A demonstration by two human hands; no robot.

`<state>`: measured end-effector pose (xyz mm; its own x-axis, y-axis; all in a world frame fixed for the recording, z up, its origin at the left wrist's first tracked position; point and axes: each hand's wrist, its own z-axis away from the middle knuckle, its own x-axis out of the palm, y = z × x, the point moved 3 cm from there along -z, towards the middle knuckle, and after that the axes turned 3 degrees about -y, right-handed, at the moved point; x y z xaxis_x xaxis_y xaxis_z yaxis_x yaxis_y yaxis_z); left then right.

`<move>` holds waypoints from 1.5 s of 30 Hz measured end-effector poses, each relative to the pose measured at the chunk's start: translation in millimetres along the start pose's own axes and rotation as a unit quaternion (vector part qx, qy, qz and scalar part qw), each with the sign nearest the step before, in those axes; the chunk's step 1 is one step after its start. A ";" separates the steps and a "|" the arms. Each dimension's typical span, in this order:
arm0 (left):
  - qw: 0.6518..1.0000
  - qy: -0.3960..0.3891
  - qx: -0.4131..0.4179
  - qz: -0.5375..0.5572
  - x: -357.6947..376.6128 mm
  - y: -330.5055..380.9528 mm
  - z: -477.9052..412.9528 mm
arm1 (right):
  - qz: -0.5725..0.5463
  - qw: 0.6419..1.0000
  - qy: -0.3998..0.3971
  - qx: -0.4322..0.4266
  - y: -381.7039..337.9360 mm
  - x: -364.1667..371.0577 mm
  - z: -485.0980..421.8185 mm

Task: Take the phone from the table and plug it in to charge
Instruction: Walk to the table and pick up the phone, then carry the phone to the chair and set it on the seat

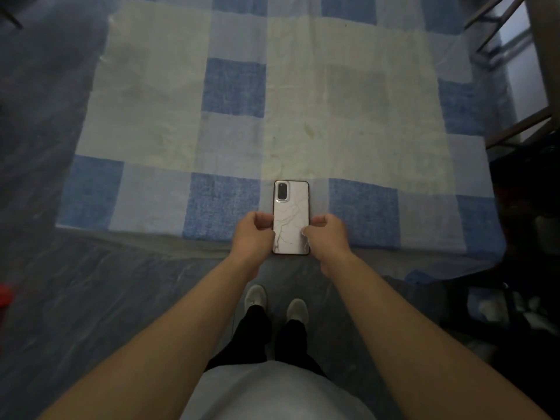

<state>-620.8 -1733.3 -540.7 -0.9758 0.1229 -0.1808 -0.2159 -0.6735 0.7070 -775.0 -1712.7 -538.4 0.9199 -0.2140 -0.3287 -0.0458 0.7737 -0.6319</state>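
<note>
- Grip: the left hand [254, 233] and the right hand [326, 234] had their fingers curled in against the two long edges of the flat rectangular phone in a pale marble-patterned case [291, 219], pinching its lower half between them.
- Position: the phone was back-up, camera lens pointing away from the person, at the near edge of the table [145, 234]. Its lower end seemed to pass over that edge; whether it rested on the cloth or was already lifted could not be told.
- Handling: it was probably light and rigid, with a smooth case that could slip and glass that would not survive a drop. The long edges near the middle looked the safest hold, leaving the bottom port free.
- Surface: a soft blue-and-white checked cloth [333, 116], stained in its pale squares, covered the table.
- Room: it was dim, with a grey-blue floor [60, 298], a dark wooden frame [515, 128] at the right, and no charger or cable in view.
</note>
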 end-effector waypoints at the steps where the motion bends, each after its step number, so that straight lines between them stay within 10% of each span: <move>1: 1.000 0.000 -0.002 0.000 0.5 1.3 -0.2 | 0.002 1.000 0.000 0.001 -0.8 -0.2 -0.5; 45: 0.996 -0.040 0.066 0.039 4.3 46.6 88.6 | -0.046 0.991 -0.105 -0.072 -33.6 -57.4 61.9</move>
<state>-638.1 -1699.5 -448.0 -0.9883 0.1357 -0.0702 -0.1368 -0.5814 0.8020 -802.1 -1689.5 -454.9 0.9827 -0.1391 -0.1225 -0.0002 0.6601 -0.7512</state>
